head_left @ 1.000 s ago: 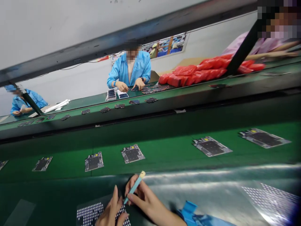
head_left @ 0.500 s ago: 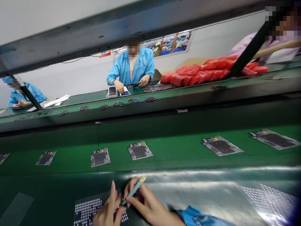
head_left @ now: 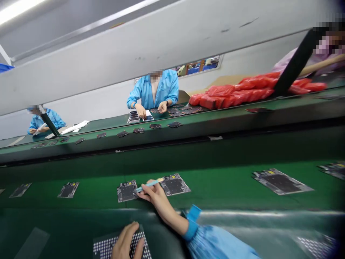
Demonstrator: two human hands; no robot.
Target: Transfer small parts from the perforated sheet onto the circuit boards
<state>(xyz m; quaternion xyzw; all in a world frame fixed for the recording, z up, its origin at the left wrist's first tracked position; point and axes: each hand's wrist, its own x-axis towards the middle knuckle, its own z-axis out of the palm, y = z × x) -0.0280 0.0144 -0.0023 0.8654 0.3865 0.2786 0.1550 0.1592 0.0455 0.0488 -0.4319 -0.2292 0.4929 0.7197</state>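
**Right hand pinches blue stick at circuit board**

The right hand (head_left: 153, 196) pinched a pale blue stick (head_left: 149, 184) in a tight grip (its far end was yellow), the thin end at the right edge of a circuit board (head_left: 126, 191) on the green bench (head_left: 226, 180). A second board (head_left: 174, 184) lay just right of that board. Below it, the left hand (head_left: 125, 244) rested on a dotted sheet (head_left: 137, 244), its grip loosely spread.

No legible text, brand or number can be made out. The yellow labels (head_left: 271, 173) on the circuit boards (head_left: 280, 182) are too small to read, and the wall poster (head_left: 199, 65) shows no readable lettering.
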